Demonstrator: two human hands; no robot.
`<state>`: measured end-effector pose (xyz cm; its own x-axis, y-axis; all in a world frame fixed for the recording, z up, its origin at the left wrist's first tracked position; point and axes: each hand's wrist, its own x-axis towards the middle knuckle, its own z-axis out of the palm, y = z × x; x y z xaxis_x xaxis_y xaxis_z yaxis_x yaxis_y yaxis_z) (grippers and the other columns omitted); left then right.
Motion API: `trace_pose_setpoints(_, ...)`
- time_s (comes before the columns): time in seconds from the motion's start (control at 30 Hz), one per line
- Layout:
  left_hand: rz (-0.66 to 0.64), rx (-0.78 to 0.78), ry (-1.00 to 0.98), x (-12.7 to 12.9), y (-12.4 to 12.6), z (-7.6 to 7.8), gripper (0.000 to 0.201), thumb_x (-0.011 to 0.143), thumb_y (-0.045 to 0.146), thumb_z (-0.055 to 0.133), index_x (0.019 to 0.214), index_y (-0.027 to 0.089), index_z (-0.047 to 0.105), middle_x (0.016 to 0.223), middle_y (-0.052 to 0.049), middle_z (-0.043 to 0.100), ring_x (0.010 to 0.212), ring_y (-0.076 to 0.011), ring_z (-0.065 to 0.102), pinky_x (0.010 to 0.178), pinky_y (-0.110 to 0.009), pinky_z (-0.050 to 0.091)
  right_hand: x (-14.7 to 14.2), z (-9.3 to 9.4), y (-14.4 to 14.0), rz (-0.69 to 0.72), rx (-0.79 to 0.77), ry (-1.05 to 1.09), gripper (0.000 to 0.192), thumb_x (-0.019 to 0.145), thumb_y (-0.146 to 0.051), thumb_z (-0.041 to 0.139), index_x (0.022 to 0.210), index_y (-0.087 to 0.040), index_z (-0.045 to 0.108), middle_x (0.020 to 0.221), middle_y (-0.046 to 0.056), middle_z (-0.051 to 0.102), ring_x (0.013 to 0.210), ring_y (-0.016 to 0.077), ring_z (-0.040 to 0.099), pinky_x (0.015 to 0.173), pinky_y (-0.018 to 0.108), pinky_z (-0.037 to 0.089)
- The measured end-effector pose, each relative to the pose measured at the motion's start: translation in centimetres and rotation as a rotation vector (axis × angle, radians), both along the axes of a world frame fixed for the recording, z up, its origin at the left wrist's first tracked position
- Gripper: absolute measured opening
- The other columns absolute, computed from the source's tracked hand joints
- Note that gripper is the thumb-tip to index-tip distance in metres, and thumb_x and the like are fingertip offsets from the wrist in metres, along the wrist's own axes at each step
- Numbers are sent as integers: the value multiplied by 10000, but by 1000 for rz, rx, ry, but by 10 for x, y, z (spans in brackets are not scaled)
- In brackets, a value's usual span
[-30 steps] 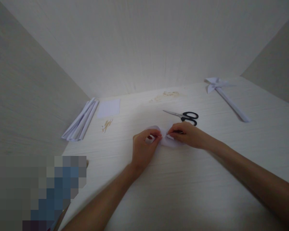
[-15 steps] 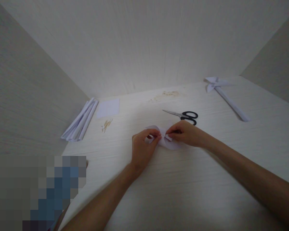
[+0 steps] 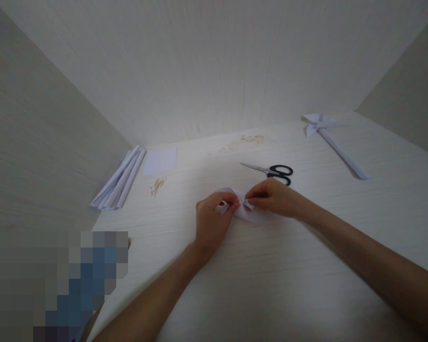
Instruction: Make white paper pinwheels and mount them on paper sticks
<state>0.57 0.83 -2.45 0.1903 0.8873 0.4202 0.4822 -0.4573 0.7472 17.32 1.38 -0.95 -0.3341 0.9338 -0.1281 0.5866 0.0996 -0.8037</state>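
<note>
A white paper pinwheel with curled blades is at the middle of the table, between my two hands. My left hand pinches it near the centre from the left, thumb and forefinger closed on the paper. From the right, my right hand is closed in a pinch close to the pinwheel's centre; what lies between its fingertips is too small to make out. Just beyond my right hand lie scissors with black handles, their blades pointing left.
Rolled white paper sticks are stacked at the left, beside a square paper sheet and several small tan slivers. More tan bits lie at the back. A pinwheel on a paper stick rests at the right. Pale walls enclose the table.
Both hands stay almost in place at the pinwheel's centre. The pinwheel's paper has shifted very slightly; everything else lies as before.
</note>
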Motion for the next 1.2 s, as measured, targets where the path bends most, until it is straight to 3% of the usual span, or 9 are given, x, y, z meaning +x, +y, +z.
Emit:
trace_pose_setpoints(0.17, -23, 22, 9, 1, 0, 0, 95, 629, 85, 628, 671, 170, 626, 676, 11, 667, 606, -93, 577, 602, -207, 473, -1, -6, 0, -85, -34, 90, 44, 655, -151, 522, 688, -157, 550, 588, 8, 613, 522, 117, 529, 478, 213, 369)
trace_pose_setpoints(0.33, -14, 16, 17, 1, -1, 0, 110, 628, 87, 634, 699, 171, 627, 690, 7, 670, 613, -96, 581, 618, -215, 479, -3, -6, -4, -140, 15, 124, 190, 647, -127, 533, 744, -207, 391, 608, -18, 607, 554, 122, 548, 501, 210, 374)
trace_pose_setpoints(0.63, 17, 2, -10, 1, 0, -1, 120, 620, 88, 641, 706, 170, 625, 681, 7, 670, 605, -98, 585, 609, -222, 484, -5, -3, -6, -111, 43, 115, 168, 668, -119, 516, 748, -204, 394, 614, -17, 600, 593, 131, 558, 527, 217, 372)
trace_pose_setpoints(0.93, -5, 45, 12, 1, -2, 0, 109, 625, 84, 631, 684, 174, 616, 679, 6, 663, 613, -103, 589, 614, -224, 492, -6, -4, -6, -124, 41, 159, 158, 664, -122, 516, 733, -202, 399, 521, -50, 554, 466, 100, 492, 471, 201, 345)
trace_pose_setpoints(1.2, 4, 45, 19, 1, -1, 0, 106, 622, 88, 637, 687, 170, 620, 673, 7, 666, 603, -97, 587, 608, -214, 489, -6, -3, -7, -102, 72, 173, 144, 661, -107, 507, 720, -195, 410, 524, -50, 541, 477, 93, 476, 466, 193, 327)
